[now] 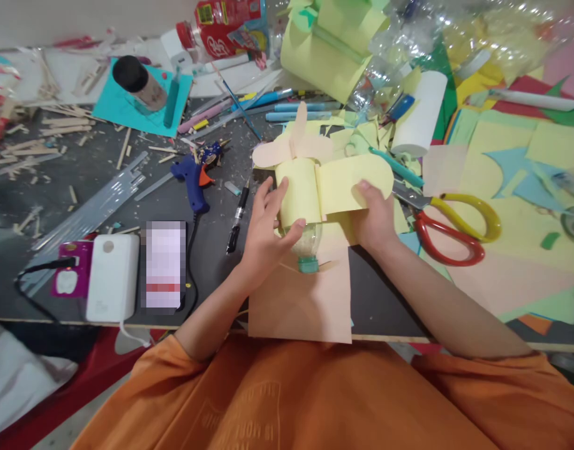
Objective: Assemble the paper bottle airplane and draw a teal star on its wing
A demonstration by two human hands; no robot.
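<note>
1. The dark bench (212,240) spreads wide, cluttered right along its far edge.
2. A peach sheet (296,312) reaches the middle of the near edge.
3. Over it, here's the yellow-wrapped bottle (296,194), neck towards the near edge, the left hand (263,240) curled round its side, grasping it!
4. Out sticks a rounded yellow flap (346,184), gripped by the right hand (376,215), thumb on top, fingers hidden beneath.
5. Scissors (427,203) lie just beside that hand, well in from the near edge.
6. Left of the bottle, there's a blue glue gun (193,181).
7. A green cap (308,264) closes the neck, facing the near edge.
</note>
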